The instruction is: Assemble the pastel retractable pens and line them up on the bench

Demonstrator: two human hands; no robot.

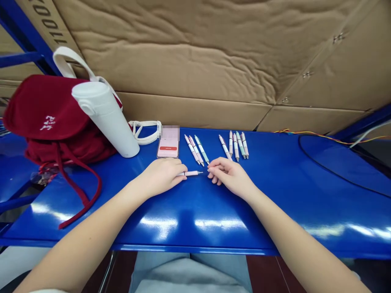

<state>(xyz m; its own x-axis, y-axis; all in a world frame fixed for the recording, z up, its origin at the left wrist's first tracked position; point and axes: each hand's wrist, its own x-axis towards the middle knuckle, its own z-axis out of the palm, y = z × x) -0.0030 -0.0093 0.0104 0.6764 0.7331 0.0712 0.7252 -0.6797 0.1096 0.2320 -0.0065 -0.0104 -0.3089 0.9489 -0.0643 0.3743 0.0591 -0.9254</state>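
My left hand rests on the blue table, its fingers closed on the barrel of a pink retractable pen. The pen lies almost level, with its metal tip pointing right. My right hand faces it, thumb and forefinger pinched together just past the tip. Whether they hold anything there is too small to tell. Beyond my hands lie two groups of pastel pens, one of three and a larger one of several, all with tips toward me.
A smartphone with a blurred screen lies left of the pens. Further left are a white insulated bottle, a white strap and a dark red bag. Coloured wires trail at the right. Cardboard lines the back.
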